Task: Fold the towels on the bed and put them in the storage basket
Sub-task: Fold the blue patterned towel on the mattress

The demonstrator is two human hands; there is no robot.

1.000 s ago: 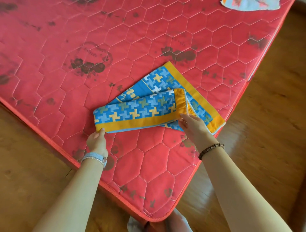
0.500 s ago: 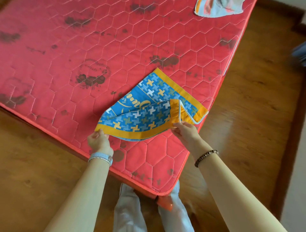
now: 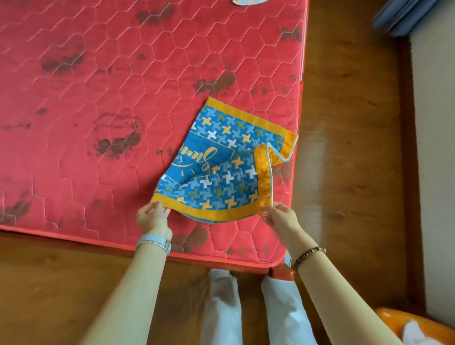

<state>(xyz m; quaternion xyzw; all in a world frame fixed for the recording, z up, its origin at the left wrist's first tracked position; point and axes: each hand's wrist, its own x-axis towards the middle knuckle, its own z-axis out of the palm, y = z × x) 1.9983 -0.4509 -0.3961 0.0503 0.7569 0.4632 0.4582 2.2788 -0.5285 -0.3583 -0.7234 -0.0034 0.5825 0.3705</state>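
Towel (image 3: pixel 216 187) on the near right part of the red quilted mattress (image 3: pixel 98 98), close to its right edge, near hem raised between the two hands. Left hand (image 3: pixel 154 218) at the near left corner of the hem, right hand (image 3: pixel 280 216) at the near right corner. The cloth spans the gap between them and sags a little in the middle.

Left hand: thumb and fingers closed on the corner, pinching the orange border. Right hand: thumb and fingers pinching the other corner, where layers of cloth meet; how many layers it holds cannot be told. Both wrists over the near strip of mattress.

Far portion of the towel lies flat on the mattress. Near portion is lifted and doubled loosely over it, the right side curling up in an open loop with pale blue edge trim showing. Pattern: blue ground with small pinwheel crosses in white, yellow, green and light blue; broad orange border; a plain blue panel with yellow script, partly covered.

Second cloth (image 3: pixel 248 1) just visible at the far edge of the mattress, well apart. Orange basket (image 3: pixel 394 320) on the wooden floor (image 3: pixel 344 123) at near right, something white inside. Pale band (image 3: pixel 154 240) on the left wrist, dark bead bracelet (image 3: pixel 309 254) on the right.
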